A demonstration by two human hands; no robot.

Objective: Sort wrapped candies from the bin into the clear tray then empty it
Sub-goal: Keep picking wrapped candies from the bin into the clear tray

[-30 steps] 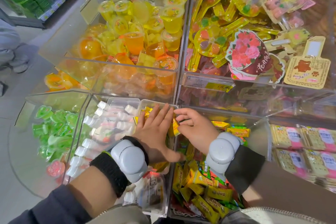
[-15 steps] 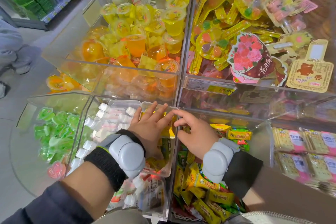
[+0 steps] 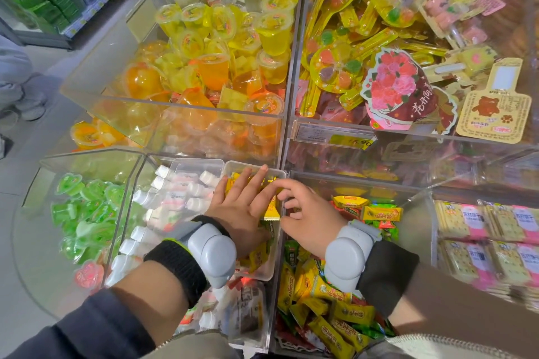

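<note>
Yellow wrapped candies (image 3: 269, 207) lie in the clear tray (image 3: 253, 167), mostly hidden beneath the flat, spread, released left hand (image 3: 239, 213). The right hand (image 3: 309, 218) curls loosely at the tray's edge over the candy bin (image 3: 335, 326); its grasp cannot be told. A price tag (image 3: 332, 137) reads "15.90"

Jelly cups (image 3: 221, 46), spoon-shaped sweets (image 3: 335, 67), perhaps white bottles (image 3: 175, 198)

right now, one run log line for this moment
phase: sorting | left hand: flat over clear tray | right hand: at tray edge | yellow candy: in tray
</note>
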